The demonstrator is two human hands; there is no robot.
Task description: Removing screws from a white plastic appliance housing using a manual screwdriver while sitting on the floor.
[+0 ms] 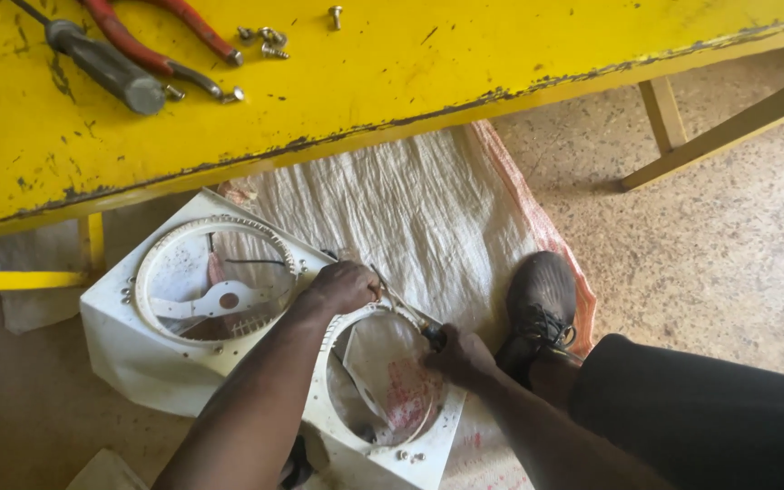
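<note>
Left hand (345, 287) is closing over the rim of a white two-ring plastic housing (129, 340) lying on a white woven sack (428, 213). Right hand (461, 356) is gripping a screwdriver (407, 310) against that rim. Red-handled pliers (151, 56) are lying on the yellow bench (465, 54).

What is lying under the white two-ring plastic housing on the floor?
A white woven sack is spread under the white housing, showing through both round openings. How far it reaches beneath the housing is hidden, and the forearms cover part of it.

chipped glossy yellow table (428, 73), matt white plastic housing (129, 336), woven sack (428, 218).
</note>
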